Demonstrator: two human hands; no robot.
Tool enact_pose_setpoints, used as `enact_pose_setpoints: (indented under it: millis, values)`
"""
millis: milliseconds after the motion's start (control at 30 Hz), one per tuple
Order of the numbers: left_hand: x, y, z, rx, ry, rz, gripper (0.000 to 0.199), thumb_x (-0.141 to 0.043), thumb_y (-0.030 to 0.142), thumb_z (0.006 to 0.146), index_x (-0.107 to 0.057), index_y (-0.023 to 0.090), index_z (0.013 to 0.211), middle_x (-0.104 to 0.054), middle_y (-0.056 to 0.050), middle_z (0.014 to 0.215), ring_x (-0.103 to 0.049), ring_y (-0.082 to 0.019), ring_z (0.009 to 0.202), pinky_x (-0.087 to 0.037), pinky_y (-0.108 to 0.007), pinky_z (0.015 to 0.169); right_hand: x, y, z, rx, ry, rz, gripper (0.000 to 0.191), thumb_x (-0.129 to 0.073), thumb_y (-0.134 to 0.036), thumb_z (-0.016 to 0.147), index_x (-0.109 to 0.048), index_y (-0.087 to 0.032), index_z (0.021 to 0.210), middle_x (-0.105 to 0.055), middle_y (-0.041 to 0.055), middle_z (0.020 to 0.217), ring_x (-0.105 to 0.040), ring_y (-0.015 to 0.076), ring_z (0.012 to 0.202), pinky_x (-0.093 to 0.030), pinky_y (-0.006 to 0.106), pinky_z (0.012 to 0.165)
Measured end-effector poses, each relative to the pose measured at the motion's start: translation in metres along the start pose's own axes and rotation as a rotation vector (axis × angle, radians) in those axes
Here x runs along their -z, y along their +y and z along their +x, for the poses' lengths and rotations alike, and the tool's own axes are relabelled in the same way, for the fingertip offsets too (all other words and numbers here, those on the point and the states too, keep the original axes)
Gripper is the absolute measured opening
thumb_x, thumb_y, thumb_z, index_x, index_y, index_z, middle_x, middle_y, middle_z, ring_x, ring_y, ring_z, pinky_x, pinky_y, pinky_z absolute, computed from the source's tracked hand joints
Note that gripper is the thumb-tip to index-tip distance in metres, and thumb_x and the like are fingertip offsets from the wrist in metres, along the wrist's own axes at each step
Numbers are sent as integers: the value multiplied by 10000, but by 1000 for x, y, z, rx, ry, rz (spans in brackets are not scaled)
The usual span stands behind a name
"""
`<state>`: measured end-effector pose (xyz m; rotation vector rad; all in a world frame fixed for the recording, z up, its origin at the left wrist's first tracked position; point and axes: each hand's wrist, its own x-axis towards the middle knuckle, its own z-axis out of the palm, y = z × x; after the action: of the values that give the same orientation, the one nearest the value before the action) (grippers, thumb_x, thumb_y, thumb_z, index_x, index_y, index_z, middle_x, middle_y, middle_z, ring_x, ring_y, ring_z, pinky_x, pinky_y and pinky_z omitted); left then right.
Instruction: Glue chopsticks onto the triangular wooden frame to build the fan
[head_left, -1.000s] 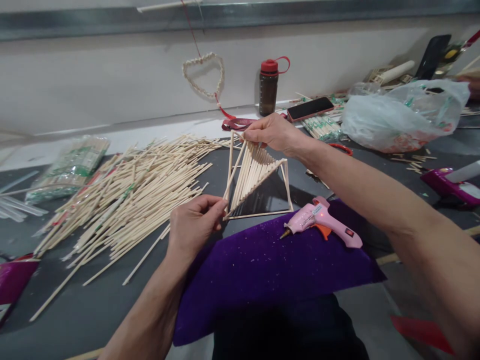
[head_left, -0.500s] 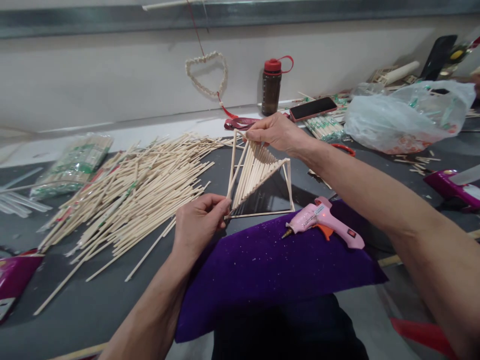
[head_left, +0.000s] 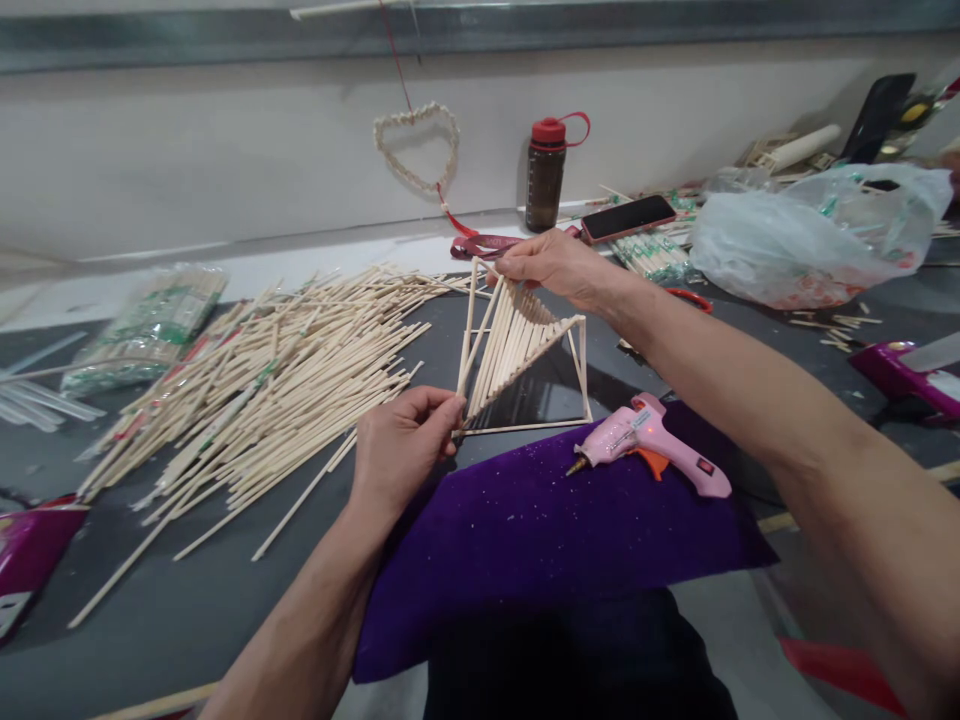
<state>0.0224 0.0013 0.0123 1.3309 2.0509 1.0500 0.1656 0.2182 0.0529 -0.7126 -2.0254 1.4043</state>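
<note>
A frame of pale sticks (head_left: 499,355), with a fanned, twisted row of sticks inside it, stands on the dark table. My left hand (head_left: 409,440) pinches its lower left corner. At its top, my right hand (head_left: 551,265) closes its fingers on the upper end of the stick row. A pink glue gun (head_left: 649,440) with an orange trigger lies just right of the frame, on a purple cloth (head_left: 555,540). Left of my hands spreads a large pile of loose sticks (head_left: 300,390).
Behind stand a dark bottle (head_left: 545,180) with a red lid and a phone (head_left: 628,218) on packed sticks. A plastic bag (head_left: 810,240) sits at the back right. Bagged sticks (head_left: 146,325) lie at left. A heart-shaped ornament (head_left: 416,150) hangs on the wall.
The whole view has shifted very slightly. Both hands keep the same hold on the stick frame.
</note>
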Motion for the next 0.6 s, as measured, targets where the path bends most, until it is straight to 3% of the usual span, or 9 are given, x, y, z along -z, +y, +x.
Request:
enact_pose_setpoints:
  millis: [233, 467, 600]
  values:
    - [-1, 1, 0, 9, 0, -16, 193, -597, 342, 788, -692, 189, 717, -623, 34, 507, -557, -95, 420, -418, -196, 446, -1, 1, 0, -7, -22, 10, 189, -657, -296, 860, -711, -138, 772, -586, -3, 606, -456, 85, 550, -373, 231, 562]
    - [-2, 6, -1, 32, 1, -33, 172, -595, 293, 792, -693, 179, 709, -624, 35, 513, -540, -82, 416, -430, -193, 470, -4, 2, -2, -37, 10, 112, 223, -613, -328, 890, -695, -151, 782, -649, 26, 723, -491, 81, 577, -393, 238, 571]
    - [-4, 5, -1, 36, -3, -55, 171, -592, 287, 796, -692, 171, 718, -621, 32, 525, -537, -78, 416, -424, -189, 462, -4, 3, -2, 36, 30, 82, 158, -673, -290, 833, -688, -143, 777, -642, 5, 703, -508, 62, 603, -401, 237, 615]
